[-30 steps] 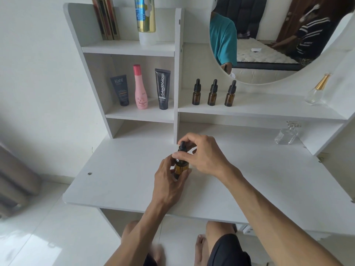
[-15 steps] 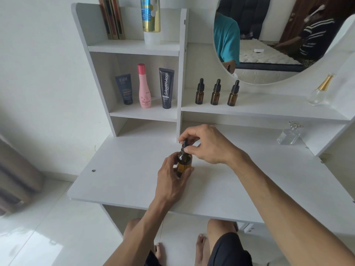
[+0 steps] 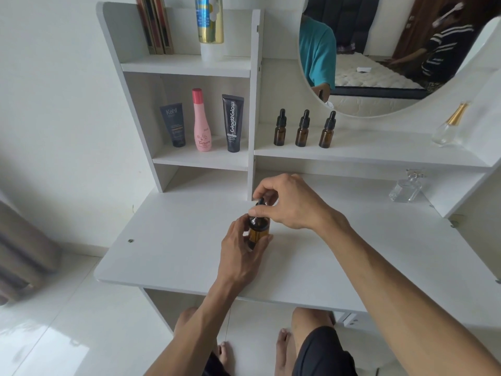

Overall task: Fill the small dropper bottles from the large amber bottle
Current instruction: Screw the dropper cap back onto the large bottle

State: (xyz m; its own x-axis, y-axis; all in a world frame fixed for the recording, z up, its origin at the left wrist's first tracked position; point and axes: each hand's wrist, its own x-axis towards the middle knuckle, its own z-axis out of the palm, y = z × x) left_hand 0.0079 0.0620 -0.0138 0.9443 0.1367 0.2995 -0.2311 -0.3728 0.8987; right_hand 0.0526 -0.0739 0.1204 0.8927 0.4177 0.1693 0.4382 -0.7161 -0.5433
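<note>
The amber bottle (image 3: 259, 232) stands on the white desk (image 3: 173, 248), near the middle of its top and in front of the shelf divider. Its long axis is upright, black dropper cap (image 3: 260, 204) pointing up. The glass is dark; a fill level cannot be read through it.

The left hand (image 3: 241, 253) wraps the lower body of the amber bottle from the near side, fingers curled round it. The right hand (image 3: 292, 203) comes in from the right and pinches the cap between thumb and fingertips, so both hands hold the same item. Whether the cap is seated or loosened cannot be told.

Three small bottles (image 3: 303, 129) stand in a row on the shelf (image 3: 393, 154) below the mirror (image 3: 379, 50), well behind the hands. All three are upright, capped with black droppers, apart from each other. Contents not legible through the amber glass.

Left compartment, lower shelf: a dark tube (image 3: 173, 124), a pink bottle (image 3: 202, 122) and a black tube (image 3: 233, 123), all upright. Upper shelf: a gold and blue can (image 3: 210, 21) and some books (image 3: 156, 24).

At right, a clear flask (image 3: 448, 126) with a gold cap stands on the shelf, and a clear glass bottle (image 3: 406, 187) on the desk beneath it.
</note>
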